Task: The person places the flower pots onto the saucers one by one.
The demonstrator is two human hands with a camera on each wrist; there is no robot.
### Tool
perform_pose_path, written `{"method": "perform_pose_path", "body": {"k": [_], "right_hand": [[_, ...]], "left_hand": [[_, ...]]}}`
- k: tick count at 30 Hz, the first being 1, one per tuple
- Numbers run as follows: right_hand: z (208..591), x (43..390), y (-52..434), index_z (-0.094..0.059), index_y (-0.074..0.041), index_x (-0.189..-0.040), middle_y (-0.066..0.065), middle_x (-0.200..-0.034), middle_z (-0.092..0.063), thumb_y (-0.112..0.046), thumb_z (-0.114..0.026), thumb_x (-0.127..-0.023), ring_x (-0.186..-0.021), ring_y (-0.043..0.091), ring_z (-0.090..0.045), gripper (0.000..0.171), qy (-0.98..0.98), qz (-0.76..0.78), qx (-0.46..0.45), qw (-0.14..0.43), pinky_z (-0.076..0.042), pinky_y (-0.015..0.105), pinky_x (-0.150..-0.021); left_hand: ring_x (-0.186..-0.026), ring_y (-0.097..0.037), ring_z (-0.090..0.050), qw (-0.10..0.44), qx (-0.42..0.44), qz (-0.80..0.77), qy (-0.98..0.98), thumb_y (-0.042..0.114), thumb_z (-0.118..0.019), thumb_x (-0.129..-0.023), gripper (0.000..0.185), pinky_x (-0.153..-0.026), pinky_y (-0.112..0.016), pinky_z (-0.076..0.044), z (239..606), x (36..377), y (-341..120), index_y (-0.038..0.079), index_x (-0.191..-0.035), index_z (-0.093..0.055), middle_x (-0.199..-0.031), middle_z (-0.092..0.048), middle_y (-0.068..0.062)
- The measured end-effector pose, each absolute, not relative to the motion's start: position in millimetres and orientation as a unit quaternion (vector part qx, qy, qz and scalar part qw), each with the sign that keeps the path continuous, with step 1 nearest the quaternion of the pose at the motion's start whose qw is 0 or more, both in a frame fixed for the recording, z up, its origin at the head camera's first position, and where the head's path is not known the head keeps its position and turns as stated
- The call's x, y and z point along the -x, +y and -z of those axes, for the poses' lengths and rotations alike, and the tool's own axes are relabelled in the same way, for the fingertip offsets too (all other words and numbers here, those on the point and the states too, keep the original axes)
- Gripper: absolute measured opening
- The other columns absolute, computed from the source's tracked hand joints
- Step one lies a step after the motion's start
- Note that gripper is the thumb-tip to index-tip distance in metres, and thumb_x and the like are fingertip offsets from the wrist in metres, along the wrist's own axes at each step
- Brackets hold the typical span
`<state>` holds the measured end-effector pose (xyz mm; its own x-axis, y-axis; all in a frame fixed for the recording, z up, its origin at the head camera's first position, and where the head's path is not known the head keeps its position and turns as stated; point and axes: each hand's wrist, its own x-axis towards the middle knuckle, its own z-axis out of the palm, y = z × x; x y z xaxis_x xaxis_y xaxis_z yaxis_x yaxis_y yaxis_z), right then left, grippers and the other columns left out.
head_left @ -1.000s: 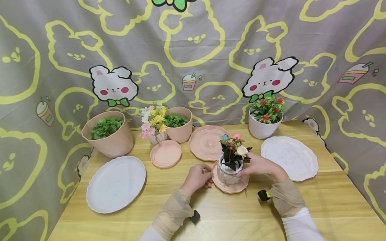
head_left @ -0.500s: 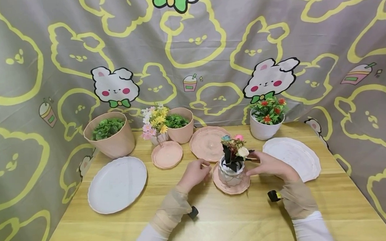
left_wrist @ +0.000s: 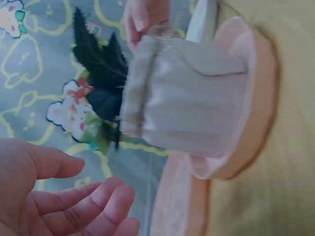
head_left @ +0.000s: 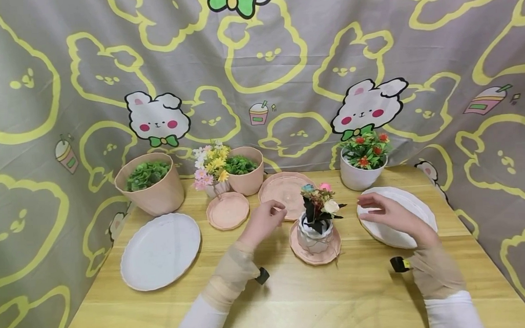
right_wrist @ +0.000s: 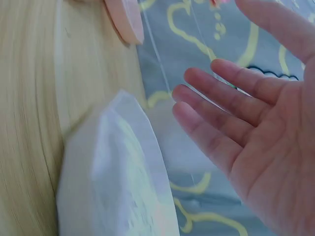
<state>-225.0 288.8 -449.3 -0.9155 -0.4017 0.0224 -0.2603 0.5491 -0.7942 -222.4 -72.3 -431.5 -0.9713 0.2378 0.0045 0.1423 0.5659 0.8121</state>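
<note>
both hands have come off the small flower pot (head_left: pixel 314 228), which now stands alone on its pink saucer (head_left: pixel 315 253) near the middle of the counter (head_left: pixel 295 299). left hand (head_left: pixel 265 222) hovers beside it, fingers loosely curled, holding nothing. right hand (head_left: pixel 390 215) is spread and relaxed over the white plate (head_left: pixel 419 216), also holding nothing. risk, as i judge it: a sleeve or wrist brushing the top-heavy pot could tip it off the saucer.
</note>
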Motion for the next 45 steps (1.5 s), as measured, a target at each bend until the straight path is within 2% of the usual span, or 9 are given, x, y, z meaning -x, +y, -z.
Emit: {"method": "perform_pose_path", "body": {"k": [3,8,13,17,20,23,28,32,45], "right_hand": [[443.8,220.5,302.2,-0.048,0.003,-0.135,0.025,-0.13,-0.058,-0.021,-0.061,-0.096,-0.117,0.025,-0.06,0.047,0.887,0.424,0.175,0.045,-0.049,0.012,-0.086],[442.1,212.1,328.0,-0.049,0.004,-0.133,0.002,-0.121,-0.063,-0.019,-0.06,-0.097,-0.101,-0.008,-0.058,0.044,0.89,0.429,0.156,-0.01,-0.049,0.009,-0.078],[441.6,202.8,351.1,-0.047,0.009,-0.13,-0.028,-0.106,-0.056,-0.013,-0.057,-0.098,-0.092,-0.015,-0.057,0.04,0.881,0.451,0.133,-0.056,-0.051,0.008,-0.073],[441.8,195.2,365.2,-0.053,-0.012,-0.122,-0.031,-0.099,-0.058,-0.011,-0.057,-0.098,-0.087,-0.017,-0.057,0.024,0.869,0.477,0.105,-0.075,-0.053,0.009,-0.07],[445.0,190.8,374.4,-0.051,-0.031,-0.115,-0.032,-0.095,-0.059,-0.01,-0.058,-0.097,-0.084,-0.016,-0.058,0.028,0.863,0.489,0.084,-0.093,-0.053,0.009,-0.067],[448.6,187.3,381.3,-0.049,-0.035,-0.113,-0.033,-0.093,-0.058,-0.009,-0.058,-0.097,-0.081,-0.016,-0.058,0.032,0.865,0.484,0.069,-0.111,-0.052,0.009,-0.065],[451.1,182.0,388.1,-0.055,-0.012,-0.118,-0.038,-0.088,-0.054,-0.017,-0.059,-0.097,-0.075,-0.015,-0.057,0.022,0.884,0.451,0.034,-0.118,-0.052,0.011,-0.061],[454.5,179.6,390.5,-0.048,0.01,-0.126,-0.043,-0.082,-0.048,-0.026,-0.057,-0.098,-0.068,-0.014,-0.057,0.047,0.902,0.42,-0.004,-0.104,-0.052,0.015,-0.057],[471.9,175.0,396.6,-0.051,0.013,-0.124,-0.031,-0.068,-0.048,-0.035,-0.052,-0.098,-0.057,-0.006,-0.05,0.055,0.917,0.371,-0.109,-0.095,-0.041,0.015,-0.052]], "left_hand": [[-0.069,-0.011,-0.059,0.034,-0.118,-0.438,0.89,0.026,-0.058,-0.097,0.027,-0.062,-0.025,-0.049,420.3,225.0,-68.4,0.006,-0.114,-0.067,-0.088,-0.068,-0.008],[-0.083,-0.017,-0.061,-0.006,-0.153,-0.438,0.886,0.025,-0.06,-0.096,0.027,-0.075,-0.031,-0.052,406.0,232.7,-59.7,0.004,-0.113,-0.067,-0.097,-0.067,-0.008],[-0.092,-0.018,-0.065,-0.041,-0.188,-0.42,0.887,0.027,-0.06,-0.097,0.029,-0.083,-0.031,-0.055,390.0,240.2,-47.6,0.008,-0.117,-0.066,-0.106,-0.069,-0.007],[-0.096,-0.016,-0.067,-0.042,-0.185,-0.404,0.895,0.036,-0.057,-0.097,0.035,-0.084,-0.03,-0.055,372.9,243.9,-37.6,0.014,-0.123,-0.064,-0.108,-0.069,-0.003],[-0.101,-0.016,-0.065,-0.022,-0.176,-0.415,0.892,0.04,-0.057,-0.097,0.037,-0.085,-0.032,-0.055,360.7,246.7,-30.2,0.017,-0.126,-0.062,-0.113,-0.068,-0.001],[-0.108,-0.017,-0.063,-0.004,-0.178,-0.433,0.884,0.039,-0.057,-0.097,0.039,-0.089,-0.034,-0.054,350.5,250.5,-22.6,0.017,-0.13,-0.059,-0.119,-0.065,-0.003],[-0.118,-0.019,-0.06,0.002,-0.187,-0.446,0.875,0.039,-0.058,-0.097,0.043,-0.098,-0.035,-0.052,339.0,257.5,-10.2,0.015,-0.133,-0.057,-0.13,-0.063,-0.004],[-0.124,-0.017,-0.058,0.007,-0.184,-0.458,0.87,0.04,-0.059,-0.096,0.046,-0.101,-0.034,-0.05,333.5,263.3,-0.2,0.016,-0.135,-0.055,-0.136,-0.06,-0.001],[-0.115,-0.014,-0.06,0.033,-0.156,-0.494,0.855,0.042,-0.061,-0.094,0.044,-0.09,-0.028,-0.053,314.7,286.8,32.8,0.019,-0.132,-0.057,-0.126,-0.064,-0.001]]}}
